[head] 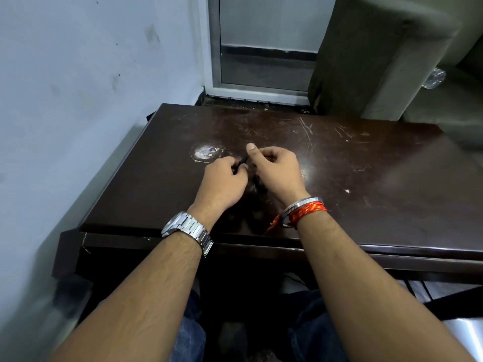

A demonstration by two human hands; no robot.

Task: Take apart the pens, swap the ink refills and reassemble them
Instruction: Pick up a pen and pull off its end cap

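Both hands meet over the middle of a dark brown table (366,178). My left hand (222,184) is curled around one end of a dark pen (243,160), of which only a short stretch shows between the hands. My right hand (277,168) pinches the other end with thumb and fingers, the thumb pointing up. Another dark pen part (257,180) shows just under my right palm, close to the table; I cannot tell whether it is held or lying there. The rest of the pens is hidden by the hands.
A white worn patch (205,152) marks the tabletop left of the hands. A grey wall (78,100) runs along the table's left side. A metal-framed door (261,61) stands behind, and a padded chair back (379,61) at the far right.
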